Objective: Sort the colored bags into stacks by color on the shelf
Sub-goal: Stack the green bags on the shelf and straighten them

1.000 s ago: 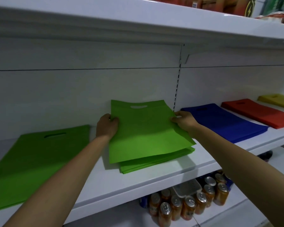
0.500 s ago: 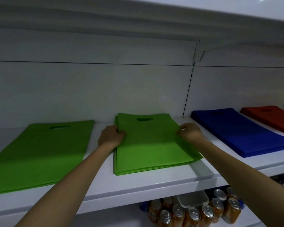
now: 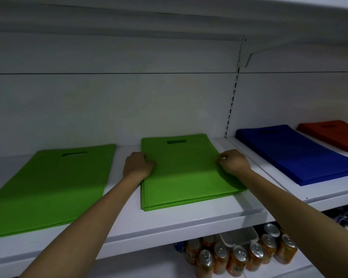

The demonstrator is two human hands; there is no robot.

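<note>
A stack of light green bags (image 3: 185, 173) lies flat in the middle of the white shelf (image 3: 169, 223), handle cut-outs toward the back wall. My left hand (image 3: 138, 165) grips the stack's left edge with curled fingers. My right hand (image 3: 234, 162) pinches the right edge, thumb on top. A single green bag (image 3: 48, 187) lies flat to the left, apart from the stack. To the right sit a blue stack (image 3: 295, 153) and a red stack (image 3: 333, 135), the red one cut off by the frame edge.
An upper shelf (image 3: 169, 19) overhangs the work area. A slotted upright (image 3: 232, 97) divides the back wall. Below the shelf stand several orange drink cans (image 3: 237, 257) and a clear plastic lidded box (image 3: 239, 235).
The top green bag, tilted up a second ago, now lies flat and squared on the stack. Both hands stayed at its side edges. My view moved closer and lower.
</note>
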